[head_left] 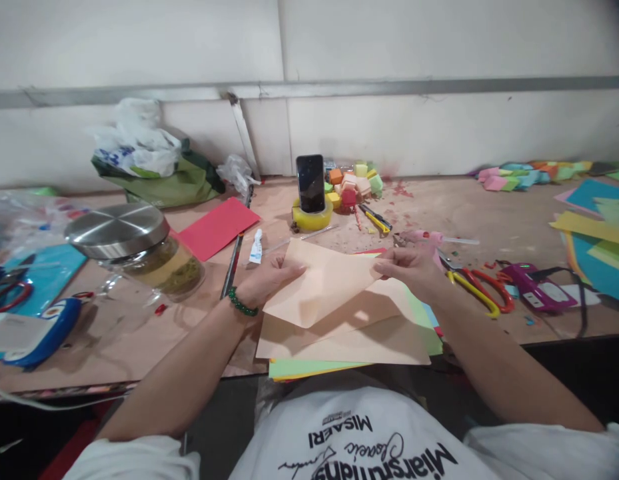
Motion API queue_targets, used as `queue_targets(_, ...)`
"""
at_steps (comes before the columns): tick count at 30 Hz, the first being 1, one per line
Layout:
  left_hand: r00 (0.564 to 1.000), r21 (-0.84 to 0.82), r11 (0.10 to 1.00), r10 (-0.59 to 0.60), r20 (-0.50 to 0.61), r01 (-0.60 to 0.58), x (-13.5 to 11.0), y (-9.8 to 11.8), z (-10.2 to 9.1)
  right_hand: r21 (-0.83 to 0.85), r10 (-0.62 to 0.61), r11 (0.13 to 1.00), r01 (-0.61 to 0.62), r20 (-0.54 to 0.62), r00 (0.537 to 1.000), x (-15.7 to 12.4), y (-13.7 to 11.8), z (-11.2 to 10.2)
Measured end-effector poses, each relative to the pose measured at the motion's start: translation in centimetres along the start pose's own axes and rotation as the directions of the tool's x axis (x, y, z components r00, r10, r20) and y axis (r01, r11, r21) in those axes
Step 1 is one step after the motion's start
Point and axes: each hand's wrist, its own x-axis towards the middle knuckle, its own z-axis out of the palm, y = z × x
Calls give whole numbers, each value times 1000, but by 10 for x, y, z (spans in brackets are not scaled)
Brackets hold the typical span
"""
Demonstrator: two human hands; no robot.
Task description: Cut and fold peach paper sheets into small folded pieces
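Observation:
A pale peach sheet of paper is held up between my two hands, with a bend in it and its lower corner hanging down. My left hand, with a green bead bracelet at the wrist, pinches its left edge. At the opposite edge my right hand pinches the paper between thumb and fingers. Beneath it lies a stack of coloured paper, peach on top, with green, yellow and red edges showing, near the table's front edge.
A glass jar with a metal lid and red paper lie left. Behind stands a phone on a yellow tape roll, beside paper cubes. To the right are a pink glue gun, scissors and a purple device.

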Motion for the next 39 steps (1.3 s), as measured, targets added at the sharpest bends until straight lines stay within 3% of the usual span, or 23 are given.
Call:
queue_targets(9,1000,-76,997,7,-17,-8,1,1,1,80,-25,996,31,-66,997,4,8,0)
queue_targets(15,999,-40,999,-28,-17,27,-2,3,-1,101,-96,992,76,206,974,0,10,-14)
queue_targets(18,994,20,997,-82,74,81,-4,6,-1,8,-223,974,227,230,947,-1,3,-12)
queue_targets(20,982,58,993,-108,155,100,-3,6,1,-138,-393,892,431,236,889,-1,-4,-4)
queue_targets(23,961,119,991,-83,265,53,1,5,7,-321,-585,657,682,352,730,-3,-15,11)
queue_targets(26,958,258,950,103,268,-175,8,8,7,-385,-690,435,814,437,576,-5,-26,19)
queue_targets(28,935,467,811,329,136,-353,5,16,4,-470,-753,314,825,406,518,-7,-32,18)
queue_targets(30,840,712,588,542,4,-383,-9,26,3,-583,-783,225,781,369,501,-12,-34,15)
queue_targets(32,745,827,380,664,67,-413,-32,34,11,-667,-774,163,727,370,514,-19,-32,15)
queue_targets(35,648,905,5,700,301,-426,-65,27,38,-711,-760,75,699,413,502,-35,-20,30)
queue_targets(37,680,899,-202,596,428,-388,-75,9,58,-715,-752,52,697,431,498,-48,-9,44)
queue_targets(39,728,865,-320,469,500,-387,-74,-14,70,-720,-719,91,688,430,545,-58,1,55)
